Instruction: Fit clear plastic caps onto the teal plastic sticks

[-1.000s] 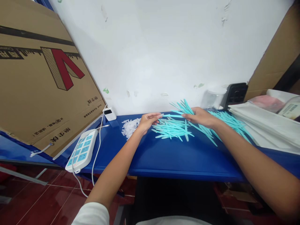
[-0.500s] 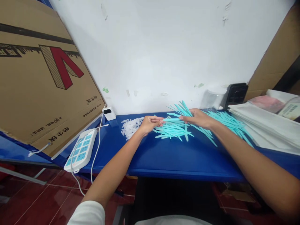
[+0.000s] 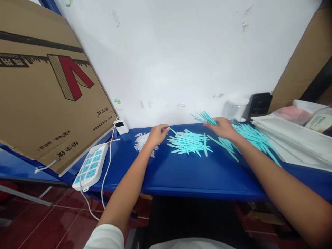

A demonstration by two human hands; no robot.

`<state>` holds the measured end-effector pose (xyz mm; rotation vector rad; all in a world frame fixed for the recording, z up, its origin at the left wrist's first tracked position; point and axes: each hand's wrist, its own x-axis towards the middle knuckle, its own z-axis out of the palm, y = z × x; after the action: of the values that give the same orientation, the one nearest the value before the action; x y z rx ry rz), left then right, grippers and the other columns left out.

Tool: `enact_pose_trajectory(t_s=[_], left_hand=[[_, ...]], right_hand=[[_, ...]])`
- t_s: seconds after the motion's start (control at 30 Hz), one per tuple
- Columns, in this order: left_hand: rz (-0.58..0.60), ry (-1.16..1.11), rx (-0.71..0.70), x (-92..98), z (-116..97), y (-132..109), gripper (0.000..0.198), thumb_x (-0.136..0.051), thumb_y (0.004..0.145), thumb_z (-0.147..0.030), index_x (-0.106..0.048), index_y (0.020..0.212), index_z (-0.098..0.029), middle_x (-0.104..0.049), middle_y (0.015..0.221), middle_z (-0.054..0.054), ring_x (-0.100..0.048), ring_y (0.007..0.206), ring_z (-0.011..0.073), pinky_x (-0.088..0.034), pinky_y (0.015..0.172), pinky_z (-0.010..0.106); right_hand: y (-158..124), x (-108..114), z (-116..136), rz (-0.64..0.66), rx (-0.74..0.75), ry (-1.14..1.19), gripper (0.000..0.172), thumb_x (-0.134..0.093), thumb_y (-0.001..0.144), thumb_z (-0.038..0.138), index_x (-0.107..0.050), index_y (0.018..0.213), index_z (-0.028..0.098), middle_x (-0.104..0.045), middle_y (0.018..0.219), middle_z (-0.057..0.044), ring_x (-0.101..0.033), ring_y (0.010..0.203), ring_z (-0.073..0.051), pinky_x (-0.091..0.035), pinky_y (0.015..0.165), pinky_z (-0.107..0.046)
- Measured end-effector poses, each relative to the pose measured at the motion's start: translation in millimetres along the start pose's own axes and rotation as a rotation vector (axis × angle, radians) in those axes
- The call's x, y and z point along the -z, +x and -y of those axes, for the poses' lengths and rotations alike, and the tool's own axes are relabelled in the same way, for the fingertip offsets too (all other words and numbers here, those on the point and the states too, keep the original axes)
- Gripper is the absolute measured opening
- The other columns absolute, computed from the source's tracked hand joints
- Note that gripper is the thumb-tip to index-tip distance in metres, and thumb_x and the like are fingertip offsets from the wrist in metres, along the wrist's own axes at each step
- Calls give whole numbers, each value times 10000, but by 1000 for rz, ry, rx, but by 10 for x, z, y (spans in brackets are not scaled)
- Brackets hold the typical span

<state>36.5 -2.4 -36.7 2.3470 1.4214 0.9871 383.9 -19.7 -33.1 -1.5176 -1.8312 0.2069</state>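
Note:
My right hand (image 3: 222, 127) is closed around a bunch of thin turquoise sticks (image 3: 206, 117), which fan out to the left. Over the edge of a pile of small translucent white pieces (image 3: 141, 141) is my left hand (image 3: 158, 134). Its thumb and fingers are pinched, but what they hold, if anything, is too small to name. Between the hands a heap of turquoise sticks (image 3: 188, 142) lies on the blue table (image 3: 181, 176). More turquoise sticks (image 3: 254, 136) lie beyond my right wrist, some partly hidden by it.
A white power strip (image 3: 92, 167) with cables and a small white device (image 3: 121, 127) are at the left, beside a large cardboard box (image 3: 52, 114). At the right stand a clear jar (image 3: 235, 110), a black object (image 3: 260, 105) and stacked white sheets (image 3: 293, 138).
My hands have moved apart. My left hand shifted left from the stick it was touching; my right hand moved slightly right, still holding its bunch.

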Motion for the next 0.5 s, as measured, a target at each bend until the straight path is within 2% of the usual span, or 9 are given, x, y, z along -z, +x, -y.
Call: enact_pose_trajectory(t_s=[0.07, 0.1, 0.17, 0.23, 0.33, 0.5], left_hand=[[35, 187, 43, 140, 88, 2, 261, -676, 891, -350, -801, 1047, -183, -745, 770, 65, -674, 737, 210, -475, 723, 304], [100, 238, 73, 208, 128, -1, 202, -716, 846, -327, -806, 956, -183, -731, 746, 58, -655, 694, 199, -457, 679, 294], [239, 254, 125, 318, 200, -10, 163, -773, 775, -318, -789, 856, -178, -713, 712, 45, -628, 633, 181, -423, 609, 280], [320, 231, 155, 380, 261, -18, 194, -796, 743, -341, -775, 842, -176, -715, 713, 39, -625, 616, 173, -405, 577, 273], [332, 263, 204, 380, 335, -19, 228, -806, 729, -383, -755, 805, -175, -733, 743, 51, -638, 633, 179, -404, 574, 275], [384, 257, 281, 252, 382, -17, 242, -768, 776, -409, -705, 725, -181, -739, 732, 66, -657, 655, 193, -421, 574, 276]], right_hand=[[2, -20, 0, 19, 0, 18, 530, -565, 886, 611, -807, 875, 140, -700, 712, -51, -637, 733, -240, -403, 655, -295], [-1, -29, 13, 32, 3, 39, 511, -564, 894, 590, -818, 912, 147, -735, 778, -57, -660, 783, -249, -423, 687, -296], [-10, -37, 54, 64, 3, 78, 474, -563, 902, 549, -827, 944, 157, -772, 878, -63, -682, 856, -256, -449, 745, -300], [-23, -30, 104, 98, -22, 101, 442, -563, 899, 506, -831, 951, 158, -779, 893, -63, -684, 856, -253, -458, 768, -306], [-40, -8, 166, 138, -81, 113, 416, -571, 876, 462, -833, 963, 151, -756, 814, -49, -659, 773, -234, -451, 739, -308], [-67, 6, 228, 141, -106, 156, 431, -593, 851, 485, -825, 952, 135, -679, 706, -28, -583, 682, -195, -414, 667, -296]])
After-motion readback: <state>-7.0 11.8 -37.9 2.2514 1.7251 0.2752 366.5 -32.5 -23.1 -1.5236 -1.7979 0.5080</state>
